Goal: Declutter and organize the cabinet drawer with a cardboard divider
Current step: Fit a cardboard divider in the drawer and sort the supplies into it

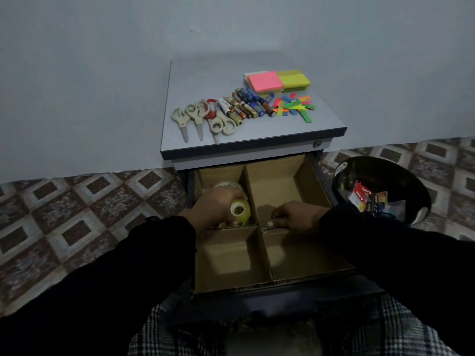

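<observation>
The open drawer holds a cardboard divider [259,249] that splits it into four compartments. My left hand [218,205] grips a yellowish tape roll [240,209] in the far-left compartment, where another clear tape roll [227,185] lies behind it. My right hand [295,214] rests on the cross wall of the divider in the far-right compartment, fingers curled over the cardboard edge. Both near compartments show bare cardboard. On the cabinet top [257,136] lie scissors [203,116], batteries [246,105], sticky note pads [277,80] and coloured paper tabs [293,106].
A black bin [380,188] with wrappers and scraps stands on the patterned tile floor to the right of the drawer. A plain wall runs behind the cabinet. My checked trousers fill the bottom of the view.
</observation>
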A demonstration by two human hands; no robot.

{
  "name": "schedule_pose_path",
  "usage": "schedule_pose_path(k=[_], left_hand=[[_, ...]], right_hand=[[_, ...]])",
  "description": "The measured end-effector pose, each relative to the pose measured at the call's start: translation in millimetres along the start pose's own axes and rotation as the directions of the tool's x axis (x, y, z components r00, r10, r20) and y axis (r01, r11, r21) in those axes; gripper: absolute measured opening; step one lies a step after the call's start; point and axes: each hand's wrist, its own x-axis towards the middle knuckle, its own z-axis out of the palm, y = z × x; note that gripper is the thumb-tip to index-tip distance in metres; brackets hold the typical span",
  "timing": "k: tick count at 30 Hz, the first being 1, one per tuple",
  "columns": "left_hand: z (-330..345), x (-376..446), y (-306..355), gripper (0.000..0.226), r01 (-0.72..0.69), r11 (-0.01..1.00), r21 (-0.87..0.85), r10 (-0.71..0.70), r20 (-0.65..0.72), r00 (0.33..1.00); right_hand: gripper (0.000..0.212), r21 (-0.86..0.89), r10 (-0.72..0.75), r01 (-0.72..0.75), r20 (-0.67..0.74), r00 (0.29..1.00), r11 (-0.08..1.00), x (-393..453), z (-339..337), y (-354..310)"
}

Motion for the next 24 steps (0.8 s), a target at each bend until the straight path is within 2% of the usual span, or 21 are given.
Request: schedule_pose_path(k=[3,5,8,10,16,24], left_hand=[[2.6,3.8,3.1,0.061,-0.070,0.983,0.168,0.062,0.053,0.997],[2.7,5.8,4.4,0.060,-0.101,0.972,0.213,0.090,0.061,0.994],[2.5,5.4,4.7,0.053,-0.156,0.969,0.192,0.145,0.068,0.987],[3.7,4.6,2.4,0.047,-0.202,0.964,0.175,0.194,0.066,0.979],[6.6,4.5,-2.1,0.037,-0.232,0.962,0.141,0.215,0.123,0.969],[8.4,4.6,-4.2,0.038,-0.244,0.964,0.106,0.232,0.118,0.966]], right_hand=[[0.042,0.051,0.012,-0.013,0.013,1.000,0.999,1.4,1.2,4.0],[0.038,0.066,0.017,-0.018,0.015,1.000,0.998,3.4,2.4,6.9],[0.036,0.102,0.029,-0.031,0.016,0.999,0.994,3.5,3.3,8.2],[0.044,0.113,0.026,-0.029,0.035,0.999,0.993,2.3,2.7,8.2],[0.050,0.113,0.027,-0.035,0.074,0.997,0.993,1.8,0.3,7.0],[0.039,0.105,0.000,-0.006,0.054,0.999,0.994,4.1,1.8,9.8]])
